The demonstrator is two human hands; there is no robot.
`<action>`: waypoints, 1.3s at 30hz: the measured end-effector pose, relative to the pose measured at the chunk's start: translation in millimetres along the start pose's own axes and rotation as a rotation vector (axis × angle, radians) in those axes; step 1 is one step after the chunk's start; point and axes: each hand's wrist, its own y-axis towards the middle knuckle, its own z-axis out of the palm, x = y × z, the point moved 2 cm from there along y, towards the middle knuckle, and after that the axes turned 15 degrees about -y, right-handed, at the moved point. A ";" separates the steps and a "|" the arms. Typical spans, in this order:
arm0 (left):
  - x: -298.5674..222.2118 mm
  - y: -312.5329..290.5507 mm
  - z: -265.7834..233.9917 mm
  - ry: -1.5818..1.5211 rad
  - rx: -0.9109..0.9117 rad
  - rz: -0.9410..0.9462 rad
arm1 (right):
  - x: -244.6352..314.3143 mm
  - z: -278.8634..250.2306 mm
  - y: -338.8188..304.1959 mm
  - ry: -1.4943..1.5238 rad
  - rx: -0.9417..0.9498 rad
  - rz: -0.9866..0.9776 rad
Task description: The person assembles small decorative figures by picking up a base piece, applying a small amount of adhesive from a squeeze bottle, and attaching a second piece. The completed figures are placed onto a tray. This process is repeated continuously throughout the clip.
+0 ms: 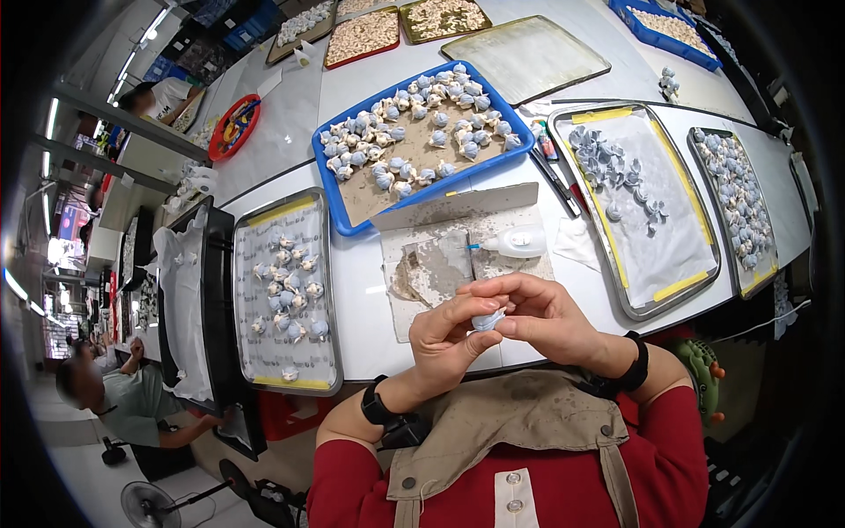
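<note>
Between the fingertips of both hands, just above the near table edge, is a small blue-grey figurine part [487, 321]. My left hand [447, 339] pinches it from one side. On the other side my right hand [547, 319] has its thumb against it and its fingers curled over the top. The fingers partly cover the part. Just beyond my hands, a white glue bottle [519, 241] with a blue tip lies on a stained, unfolded piece of cardboard [502, 204].
A blue tray [330, 189] of blue-and-cream figurines stands beyond the cardboard. To the left, a metal tray [330, 352] holds more. On the right, a metal tray [656, 304] carries loose blue-grey pieces. Pens [556, 183] lie between. Co-workers sit at far left.
</note>
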 end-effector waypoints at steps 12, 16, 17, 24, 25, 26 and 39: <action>-8.6 3.1 -5.9 0.020 -0.059 -0.195 | -10.8 0.1 4.1 0.054 -0.077 0.049; -55.3 23.9 -49.8 0.787 -0.065 -0.188 | -3.9 -12.5 5.4 -0.217 -0.134 0.089; -76.6 29.0 -74.3 1.101 -0.092 -0.048 | 0.3 -14.8 5.3 -0.280 -0.160 0.063; -129.5 57.5 -182.9 1.874 -0.244 -0.423 | -3.9 -29.3 -4.0 -0.333 -0.280 0.153; -123.7 71.4 -180.3 1.892 -0.252 -0.364 | -3.6 -28.7 -5.1 -0.349 -0.284 0.176; -116.8 86.3 -178.0 1.908 -0.260 -0.303 | -2.1 -26.0 -4.4 -0.359 -0.286 0.166; -47.4 129.5 -171.0 1.349 -0.221 0.038 | 14.6 -58.6 2.5 -1.108 -0.578 -0.077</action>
